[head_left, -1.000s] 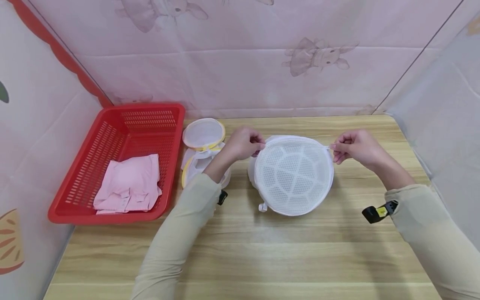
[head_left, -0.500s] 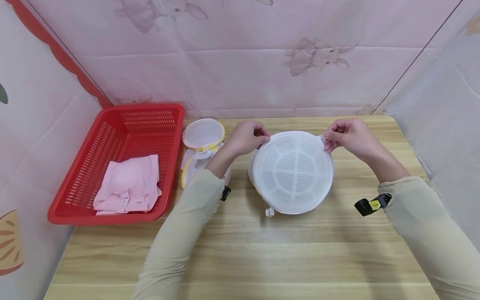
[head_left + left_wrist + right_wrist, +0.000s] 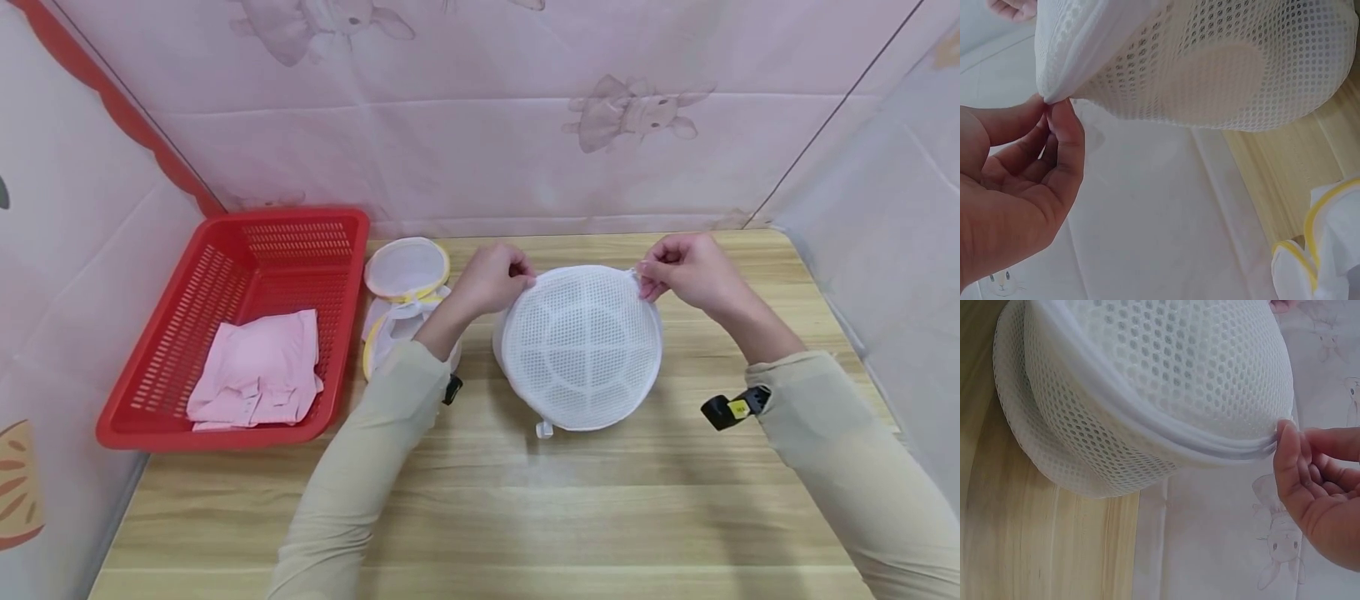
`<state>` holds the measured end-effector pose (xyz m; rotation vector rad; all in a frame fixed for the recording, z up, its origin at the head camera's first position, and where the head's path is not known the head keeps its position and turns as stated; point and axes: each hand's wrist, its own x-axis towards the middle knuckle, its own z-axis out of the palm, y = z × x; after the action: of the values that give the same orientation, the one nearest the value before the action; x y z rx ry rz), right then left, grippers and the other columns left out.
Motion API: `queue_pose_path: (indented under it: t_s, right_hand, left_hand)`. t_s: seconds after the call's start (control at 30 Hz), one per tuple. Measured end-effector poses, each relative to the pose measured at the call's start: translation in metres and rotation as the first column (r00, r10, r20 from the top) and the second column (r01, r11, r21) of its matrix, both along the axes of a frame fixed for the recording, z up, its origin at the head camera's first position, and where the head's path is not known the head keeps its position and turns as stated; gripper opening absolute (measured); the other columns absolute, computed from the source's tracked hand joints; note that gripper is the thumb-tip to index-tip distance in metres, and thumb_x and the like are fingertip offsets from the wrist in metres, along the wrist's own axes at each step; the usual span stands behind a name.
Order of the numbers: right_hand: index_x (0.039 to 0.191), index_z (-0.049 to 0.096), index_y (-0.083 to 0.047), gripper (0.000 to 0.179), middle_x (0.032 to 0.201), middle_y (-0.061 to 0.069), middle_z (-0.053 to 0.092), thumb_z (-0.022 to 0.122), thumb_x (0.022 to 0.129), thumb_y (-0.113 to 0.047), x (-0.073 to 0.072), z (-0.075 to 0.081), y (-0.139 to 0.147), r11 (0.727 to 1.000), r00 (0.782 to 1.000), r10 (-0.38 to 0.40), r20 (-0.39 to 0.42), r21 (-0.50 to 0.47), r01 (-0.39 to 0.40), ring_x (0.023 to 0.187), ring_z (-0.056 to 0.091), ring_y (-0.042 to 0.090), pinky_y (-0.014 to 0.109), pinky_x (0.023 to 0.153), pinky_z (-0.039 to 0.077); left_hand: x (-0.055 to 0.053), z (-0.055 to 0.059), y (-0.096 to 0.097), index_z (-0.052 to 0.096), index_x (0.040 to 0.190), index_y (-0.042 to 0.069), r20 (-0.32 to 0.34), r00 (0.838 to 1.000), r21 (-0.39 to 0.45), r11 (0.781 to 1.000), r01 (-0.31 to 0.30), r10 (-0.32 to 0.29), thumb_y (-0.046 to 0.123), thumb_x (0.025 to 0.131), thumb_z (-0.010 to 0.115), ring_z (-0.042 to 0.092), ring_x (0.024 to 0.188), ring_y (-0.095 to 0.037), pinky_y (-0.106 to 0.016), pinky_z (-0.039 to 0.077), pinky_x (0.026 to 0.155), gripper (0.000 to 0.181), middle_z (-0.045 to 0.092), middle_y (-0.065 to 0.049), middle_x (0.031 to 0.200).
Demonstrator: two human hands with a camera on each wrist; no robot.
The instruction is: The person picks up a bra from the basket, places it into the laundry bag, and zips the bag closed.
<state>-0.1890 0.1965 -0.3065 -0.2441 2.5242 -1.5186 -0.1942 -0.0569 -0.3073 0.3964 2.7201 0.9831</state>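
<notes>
A round white mesh laundry bag [image 3: 585,350] stands on the table, its lid facing up and tilted toward me. My left hand [image 3: 492,282] pinches the rim at its far left between thumb and forefinger. In the left wrist view, the edge of the bag [image 3: 1210,69] is drawn to a point at the left hand's fingertips [image 3: 1065,119]. At the far right of the rim my right hand [image 3: 686,273] pinches the zipped edge. The right wrist view shows the zip [image 3: 1179,431] running along the rim to the fingertips [image 3: 1286,434], which cover its end.
On the left stands a red plastic basket [image 3: 348,333] with a folded pink garment [image 3: 255,367] in it. Between it and my left arm lie white mesh bags with yellow edging [image 3: 407,268]. A pink printed sheet [image 3: 480,167] rises behind the wooden table [image 3: 600,517].
My right hand has moved left and slightly away from me along the rim. The left hand has shifted slightly too. The bag has turned a little, its white tab moving right.
</notes>
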Motion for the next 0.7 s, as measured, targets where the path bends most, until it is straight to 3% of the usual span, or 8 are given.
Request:
queue_pose_path:
  t_s: [0.27, 0.53, 0.7]
  right_hand:
    - [0.087, 0.055, 0.015, 0.015, 0.066, 0.012, 0.058, 0.055, 0.089, 0.000, 0.000, -0.001, 0.002, 0.999, 0.999, -0.023, 0.044, 0.029, 0.022, 0.056, 0.061, 0.018, 0.029, 0.056, 0.054]
    - [0.088, 0.052, 0.017, 0.017, 0.065, 0.010, 0.059, 0.051, 0.090, 0.001, -0.002, -0.014, 0.019, 0.999, 0.988, -0.034, 0.148, -0.030, 0.039, 0.056, 0.061, 0.018, 0.031, 0.058, 0.054]
    - [0.090, 0.050, 0.019, 0.018, 0.066, 0.009, 0.060, 0.051, 0.091, 0.001, -0.001, -0.019, 0.025, 0.998, 0.988, 0.007, 0.157, -0.057, 0.002, 0.057, 0.063, 0.018, 0.033, 0.059, 0.055]
  left_hand:
    - [0.001, -0.004, -0.001, 0.066, 0.088, 0.004, -0.003, 0.999, 0.021, 0.998, -0.053, 0.053, 0.011, 0.088, 0.058, 0.051, 0.077, -0.017, -0.023, 0.042, 0.066, 0.010, 0.059, -0.005, 0.082]
    - [0.002, -0.005, -0.012, 0.064, 0.090, 0.003, 0.084, 0.988, 0.072, 0.988, -0.137, 0.131, 0.012, 0.089, 0.057, 0.054, 0.073, -0.016, -0.023, 0.045, 0.062, 0.011, 0.059, -0.006, 0.081]
    - [0.004, -0.009, -0.018, 0.064, 0.088, 0.001, 0.115, 0.983, 0.123, 0.980, -0.154, 0.140, 0.009, 0.089, 0.057, 0.057, 0.069, -0.016, -0.022, 0.047, 0.060, 0.010, 0.060, -0.009, 0.081]
